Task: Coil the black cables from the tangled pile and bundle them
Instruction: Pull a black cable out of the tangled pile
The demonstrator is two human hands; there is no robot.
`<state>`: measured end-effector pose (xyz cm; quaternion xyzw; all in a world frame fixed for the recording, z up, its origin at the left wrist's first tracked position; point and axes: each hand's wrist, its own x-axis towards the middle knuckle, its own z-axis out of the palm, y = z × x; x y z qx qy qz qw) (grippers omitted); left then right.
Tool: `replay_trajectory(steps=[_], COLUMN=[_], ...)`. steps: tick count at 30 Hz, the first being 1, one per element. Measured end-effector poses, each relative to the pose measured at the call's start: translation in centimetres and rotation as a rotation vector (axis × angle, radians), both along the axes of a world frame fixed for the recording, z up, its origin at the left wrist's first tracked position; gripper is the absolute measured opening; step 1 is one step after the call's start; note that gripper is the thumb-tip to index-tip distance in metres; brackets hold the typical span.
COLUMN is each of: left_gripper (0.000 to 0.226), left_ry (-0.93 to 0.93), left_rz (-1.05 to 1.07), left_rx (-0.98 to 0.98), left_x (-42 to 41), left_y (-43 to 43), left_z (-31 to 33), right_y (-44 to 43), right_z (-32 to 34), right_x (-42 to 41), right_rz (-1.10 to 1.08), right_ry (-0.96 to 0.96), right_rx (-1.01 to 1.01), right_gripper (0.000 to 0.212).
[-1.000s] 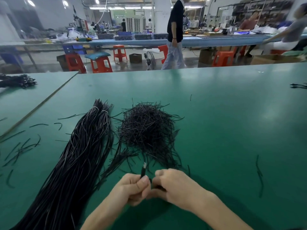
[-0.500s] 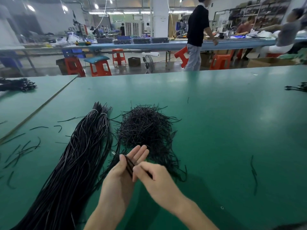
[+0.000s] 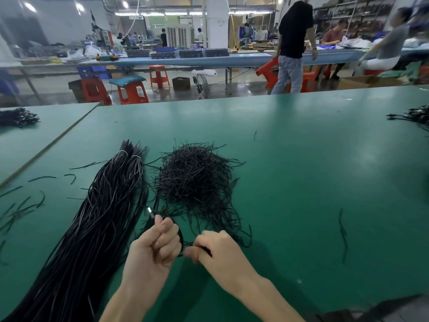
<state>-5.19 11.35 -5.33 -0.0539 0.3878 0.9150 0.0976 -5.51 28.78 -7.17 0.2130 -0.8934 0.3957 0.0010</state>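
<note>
Fingers (image 3: 167, 230) of the left hand (image 3: 154, 249) and right hand (image 3: 217, 251) pinch one black cable (image 3: 180, 237), half looped; just beyond them the tangled pile (image 3: 195, 180) sits large, so most work seems left.

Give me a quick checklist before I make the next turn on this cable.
1. Left hand grips the cable loop: ok.
2. Right hand pinches a black strand beside the loop: ok.
3. Connector tip sticks out free above the left hand: ok.
4. Loop clear of the tangled pile: cannot tell, strands overlap.
5. Long cable bundle lies apart, to the left: ok.
</note>
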Motion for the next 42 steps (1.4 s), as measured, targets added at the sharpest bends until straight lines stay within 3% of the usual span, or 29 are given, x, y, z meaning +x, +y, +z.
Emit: replay_trajectory(steps=[3,5,8,9,13,18,21,25,30,35,36,39,42], left_gripper=[0.048,0.044,0.040,0.040,0.036,0.029,0.026,0.022,0.016,0.009,0.005,0.025,0.032], left_ry=[0.036,0.060,0.115,0.134,0.165,0.224,0.274,0.237,0.282,0.212,0.195,0.171,0.306], left_rz=[-0.009,-0.002,-0.006,-0.032,-0.221,-0.320,-0.288,-0.162,0.056,0.101,0.093,0.102,-0.044], left_rx=[-0.131,-0.151,-0.140,-0.141,-0.104,-0.350,-0.644,-0.715,-1.094,-0.996,-1.026,-1.219,-1.353], left_x=[-0.2,-0.3,-0.3,-0.3,-0.2,-0.3,-0.3,0.4,0.0,-0.1,-0.2,-0.8,-1.4], left_y=[0.5,1.1,1.8,1.8,1.3,0.1,-0.7,0.3,1.0,0.2,-0.1,-1.1,-2.2], left_z=[-0.1,-0.1,0.0,0.0,0.4,1.1,1.2,0.8,-0.9,-1.3,-1.5,-1.8,-1.1], right_y=[0.0,-0.4,-1.5,-1.8,-1.8,-1.7,-1.3,-1.5,-1.5,-0.9,-0.8,-0.6,-0.6], right_z=[0.8,1.0,1.4,1.6,1.5,0.7,0.5,0.5,0.0,-0.8,-1.0,-1.2,-1.2], right_x=[0.3,0.4,0.7,0.7,-0.2,0.1,-0.2,-0.1,0.2,0.5,0.5,0.1,-0.4], right_rz=[0.016,0.039,0.052,0.056,-0.015,-0.065,-0.113,-0.087,-0.089,-0.073,-0.066,-0.062,0.024], right_ry=[0.083,0.083,-0.152,-0.213,-0.264,-0.253,-0.171,-0.069,0.061,0.117,0.140,0.199,0.234], right_rx=[0.193,0.211,-0.098,-0.242,-0.544,-0.650,-0.560,-0.378,-0.160,0.079,0.134,0.211,0.336], right_gripper=[0.036,0.039,0.089,0.091,0.047,0.039,0.044,0.035,0.038,0.041,0.041,0.032,0.031])
